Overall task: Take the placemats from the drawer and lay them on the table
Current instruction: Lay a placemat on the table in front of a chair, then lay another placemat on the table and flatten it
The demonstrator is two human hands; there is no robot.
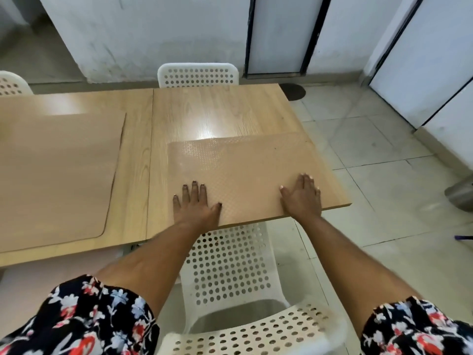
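Left hand, right hand flat on placemat; second placemat on table at left.

Canteen-like dining room, wooden tables, perforated plastic chairs

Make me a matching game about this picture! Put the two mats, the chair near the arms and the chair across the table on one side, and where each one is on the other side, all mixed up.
Things:
1. bumpy placemat
2. smooth placemat
3. near white chair
4. far white chair

Places:
A. behind the table's far edge
B. under both flat hands, the left hand and the right hand
C. tucked below the table's near edge, between the arms
D. on the left part of the table, with no hand on it

Pairs: 1-B, 2-D, 3-C, 4-A
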